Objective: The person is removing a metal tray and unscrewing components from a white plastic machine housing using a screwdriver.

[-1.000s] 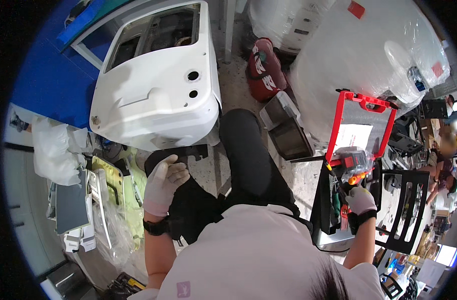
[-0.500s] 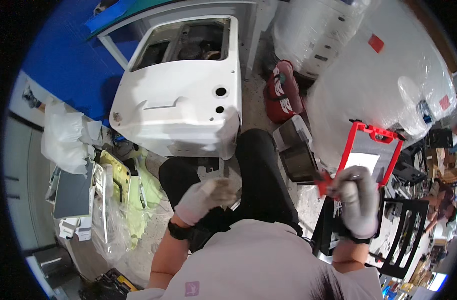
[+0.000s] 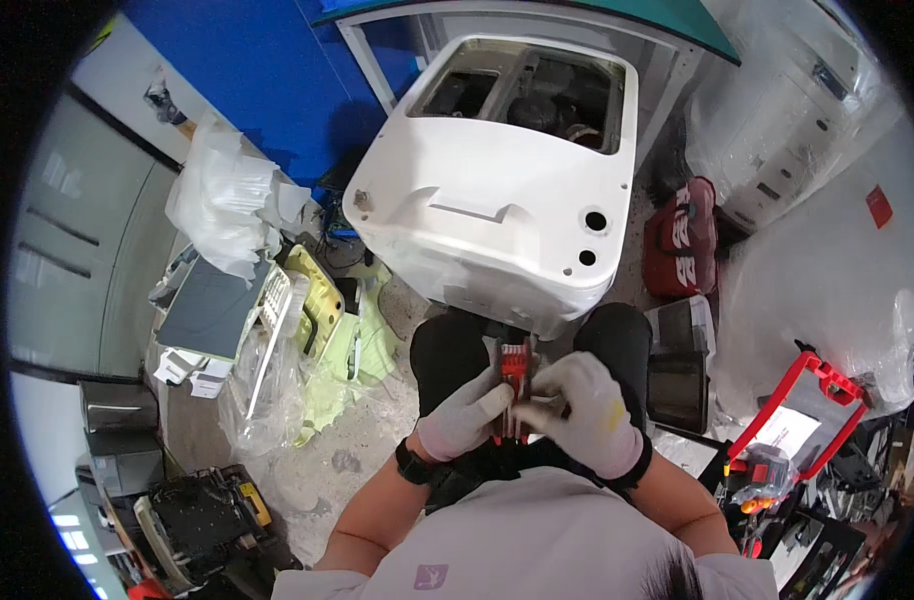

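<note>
Between my knees I hold a red folding hex key set (image 3: 515, 366) upright in front of me. My left hand (image 3: 464, 412), in a whitish glove, is closed around its left side. From the other side my gloved right hand (image 3: 589, 410) is closed with its fingertips at the set; the fingers partly hide what they pinch. Just beyond stands a large white moulded housing (image 3: 487, 195) with a window opening at its far end and two round dark holes on its right. Its near edge lies close to my knees.
An open red-edged tool case (image 3: 839, 380) stands at the right, with screwdrivers and a bag beside it. Near it are a red bag (image 3: 680, 240) and a dark bin (image 3: 677, 390). Panels and plastic wrap (image 3: 242, 400) lie at left, a black-and-yellow machine (image 3: 202, 525) lower left.
My right hand has come from beside the red case to my lap with the red hex key set. My left hand now grips it too. The view has turned right to left.
</note>
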Action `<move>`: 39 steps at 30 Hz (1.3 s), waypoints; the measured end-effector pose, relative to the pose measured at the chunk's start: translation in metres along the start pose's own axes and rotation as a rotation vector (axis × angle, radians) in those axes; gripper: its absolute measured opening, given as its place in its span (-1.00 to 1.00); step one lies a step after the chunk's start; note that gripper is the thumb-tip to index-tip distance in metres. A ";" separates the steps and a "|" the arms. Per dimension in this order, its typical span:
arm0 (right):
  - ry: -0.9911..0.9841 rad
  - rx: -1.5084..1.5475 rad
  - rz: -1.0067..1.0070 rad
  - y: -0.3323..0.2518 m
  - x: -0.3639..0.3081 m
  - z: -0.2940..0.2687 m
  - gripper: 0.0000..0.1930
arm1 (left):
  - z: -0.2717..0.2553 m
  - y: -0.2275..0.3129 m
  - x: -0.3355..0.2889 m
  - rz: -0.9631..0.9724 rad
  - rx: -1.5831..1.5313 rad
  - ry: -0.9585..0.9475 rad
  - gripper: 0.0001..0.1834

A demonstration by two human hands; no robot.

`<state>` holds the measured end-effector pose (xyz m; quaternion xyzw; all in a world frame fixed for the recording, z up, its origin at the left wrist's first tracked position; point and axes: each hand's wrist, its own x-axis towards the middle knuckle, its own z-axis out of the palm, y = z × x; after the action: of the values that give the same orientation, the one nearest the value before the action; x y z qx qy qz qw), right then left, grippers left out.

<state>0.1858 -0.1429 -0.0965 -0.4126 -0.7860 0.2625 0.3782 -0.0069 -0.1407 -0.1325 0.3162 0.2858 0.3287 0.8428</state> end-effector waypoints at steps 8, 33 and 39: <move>0.299 0.038 0.278 0.024 -0.003 -0.021 -0.72 | 0.012 0.010 0.023 -0.144 -0.034 -0.114 -0.30; -0.035 0.728 0.436 0.030 -0.035 -0.033 -0.40 | 0.061 0.035 0.028 0.376 1.609 0.279 0.03; -0.035 0.715 0.294 0.031 -0.028 -0.038 -0.23 | 0.051 0.032 0.029 0.748 1.658 0.225 0.08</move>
<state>0.2408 -0.1466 -0.1082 -0.3583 -0.5839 0.5783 0.4429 0.0342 -0.1182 -0.0851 0.8578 0.3897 0.2987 0.1520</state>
